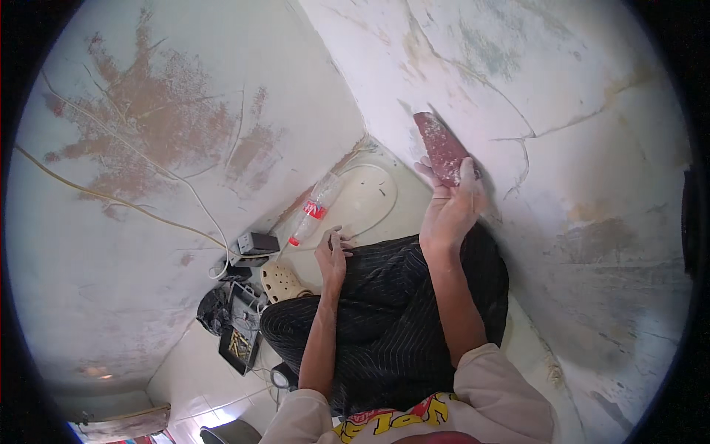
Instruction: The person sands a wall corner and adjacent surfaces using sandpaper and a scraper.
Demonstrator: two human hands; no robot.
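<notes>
In my right hand (452, 208) is a folded piece of reddish-brown sandpaper (441, 147) speckled with white dust. My thumb lies on its near end, and its far end points up along the patched white wall (560, 183) on the right. Whether the sheet touches the wall, I cannot tell. White powder coats the fingers of this hand. My left hand (333, 252) is empty by my left leg, its fingers apart and slightly curled. Beyond it a clear plastic bottle (319, 202) with a red cap and red label lies on the floor.
Cables cross the left wall (183, 83) to a power strip with a black adapter (258, 243). Nearby are a beige clog (283, 283), a black plastic bag (214, 311), a black tray (239, 351) of small yellowish pieces and a round lamp-like object (282, 377). A cable loops over the floor.
</notes>
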